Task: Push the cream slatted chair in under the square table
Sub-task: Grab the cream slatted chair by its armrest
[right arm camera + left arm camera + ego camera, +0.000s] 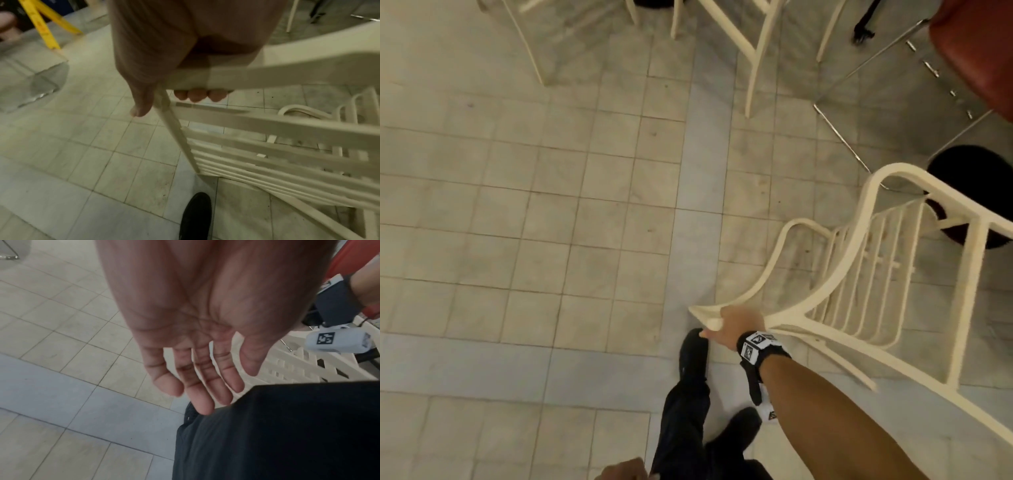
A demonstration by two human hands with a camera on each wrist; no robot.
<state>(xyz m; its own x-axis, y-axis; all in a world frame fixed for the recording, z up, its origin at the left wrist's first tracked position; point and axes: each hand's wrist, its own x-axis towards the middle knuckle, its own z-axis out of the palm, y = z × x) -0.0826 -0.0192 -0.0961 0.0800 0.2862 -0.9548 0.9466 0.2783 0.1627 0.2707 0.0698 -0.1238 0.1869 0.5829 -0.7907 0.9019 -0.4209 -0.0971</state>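
The cream slatted chair (859,257) stands at the right of the tiled floor, its back leaning toward me. My right hand (736,325) grips the corner of its top rail. In the right wrist view the fingers (197,95) curl under the rail of the chair (267,146) and the thumb lies along its side. My left hand (623,469) hangs by my black trousers at the bottom edge; in the left wrist view my left hand (216,378) is relaxed and holds nothing. A red-brown table top (976,51) on a black round base (969,192) lies beyond the chair.
Legs of other cream chairs (753,58) stand at the top of the head view. A chrome frame (859,102) lies on the floor near the table. A yellow floor sign (41,27) stands far left. My black shoe (693,356) is beside the chair.
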